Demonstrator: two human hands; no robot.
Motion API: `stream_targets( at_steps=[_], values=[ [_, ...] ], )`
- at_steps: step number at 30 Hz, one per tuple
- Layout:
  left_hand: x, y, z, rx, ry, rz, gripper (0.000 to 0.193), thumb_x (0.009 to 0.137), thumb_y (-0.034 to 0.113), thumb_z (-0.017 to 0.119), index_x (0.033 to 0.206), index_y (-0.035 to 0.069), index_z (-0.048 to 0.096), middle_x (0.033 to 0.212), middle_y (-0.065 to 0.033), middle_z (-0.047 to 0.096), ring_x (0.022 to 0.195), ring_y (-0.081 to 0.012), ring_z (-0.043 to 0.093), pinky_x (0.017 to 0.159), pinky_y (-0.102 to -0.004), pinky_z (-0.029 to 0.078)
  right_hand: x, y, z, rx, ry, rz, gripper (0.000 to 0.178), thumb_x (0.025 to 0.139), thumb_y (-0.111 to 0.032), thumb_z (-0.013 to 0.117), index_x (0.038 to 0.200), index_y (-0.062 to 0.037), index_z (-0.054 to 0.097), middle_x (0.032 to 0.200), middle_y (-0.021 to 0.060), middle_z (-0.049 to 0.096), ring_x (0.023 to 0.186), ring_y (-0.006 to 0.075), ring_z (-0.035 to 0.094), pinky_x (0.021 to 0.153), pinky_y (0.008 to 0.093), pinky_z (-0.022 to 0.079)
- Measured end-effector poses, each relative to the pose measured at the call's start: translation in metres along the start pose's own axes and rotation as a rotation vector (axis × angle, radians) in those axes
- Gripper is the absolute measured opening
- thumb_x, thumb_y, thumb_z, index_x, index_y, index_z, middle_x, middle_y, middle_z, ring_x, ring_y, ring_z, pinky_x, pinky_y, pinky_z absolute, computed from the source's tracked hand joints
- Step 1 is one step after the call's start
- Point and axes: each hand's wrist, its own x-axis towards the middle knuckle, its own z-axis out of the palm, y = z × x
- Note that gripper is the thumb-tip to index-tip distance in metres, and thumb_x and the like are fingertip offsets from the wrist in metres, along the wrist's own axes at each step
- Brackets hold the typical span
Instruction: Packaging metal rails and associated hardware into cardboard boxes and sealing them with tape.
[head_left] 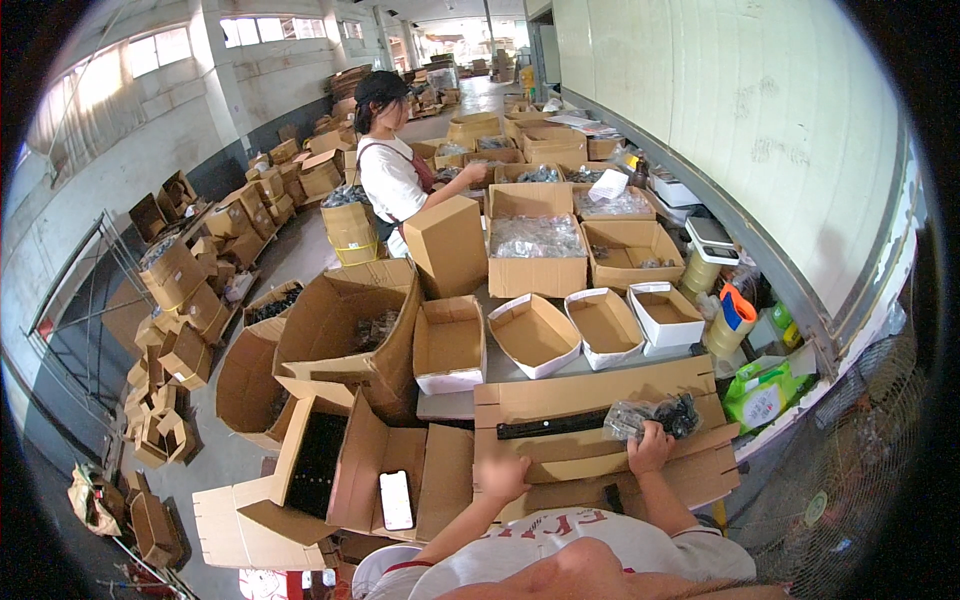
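In front of me lies a long, shallow opened cardboard box [560,400]. A black bar-shaped part [550,424] runs along its inside. My right hand [652,447] has its fingers curled on a clear plastic bag [628,418] with dark parts in it, over the right half of the box. At the box's left end is my left hand [507,480], by the cardboard edge; its fingers are blurred, so their grip is unclear. A phone with a lit white screen [396,500] lies on cardboard to the left of that hand.
An open carton holding black pieces [318,465] stands at the left. Beyond are several shallow white-sided trays [535,340] and a carton of clear bags [537,275]. A co-worker in a black cap [385,165] stands past a large carton [345,330]. A mesh fan guard [850,480] is at the right.
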Motion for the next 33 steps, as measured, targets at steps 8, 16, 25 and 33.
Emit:
stream_targets(
  at_steps=[8,16,25,33],
  values=[
    [-0.0038,0.002,-0.0059,-0.017,0.097,0.044,0.046,0.064,0.032,0.078,0.101,0.017,0.054,0.103,-0.0025,0.063,0.105,-0.0207,0.057,0.087,-0.0471,0.035,-0.0006,0.005,0.0053,0.004,0.022,-0.018,0.042,0.07,-0.025,0.061,0.107,-0.0088,0.053,0.11,0.0119,0.057,0.101,0.0319,0.054,0.09,0.0488,0.033],
    [-0.0028,0.0012,-0.0029,-0.004,0.079,0.035,0.047,0.063,0.032,0.079,0.101,0.017,0.054,0.104,-0.003,0.063,0.105,-0.0203,0.058,0.088,-0.0468,0.035,-0.0011,0.0045,0.006,0.012,0.039,-0.017,0.042,0.068,-0.025,0.06,0.107,-0.009,0.053,0.109,0.0122,0.057,0.101,0.0316,0.053,0.089,0.0484,0.033],
    [-0.0043,0.0038,-0.0087,0.009,0.046,0.022,0.047,0.064,0.033,0.079,0.101,0.017,0.054,0.103,-0.0028,0.063,0.105,-0.0204,0.057,0.09,-0.0464,0.034,-0.0019,0.0026,0.0052,0.015,0.05,-0.015,0.043,0.068,-0.026,0.061,0.107,-0.0101,0.052,0.11,0.0112,0.057,0.101,0.0314,0.053,0.09,0.0487,0.033],
    [-0.0026,0.0014,-0.0036,0.003,0.052,0.019,0.052,0.064,0.034,0.079,0.107,0.019,0.055,0.108,-0.0018,0.063,0.106,-0.0202,0.057,0.091,-0.0468,0.034,-0.002,0.0073,0.009,0.019,0.066,-0.013,0.045,0.071,-0.027,0.061,0.11,-0.0074,0.051,0.111,0.0131,0.057,0.103,0.0321,0.054,0.089,0.0483,0.033]
  ],
)
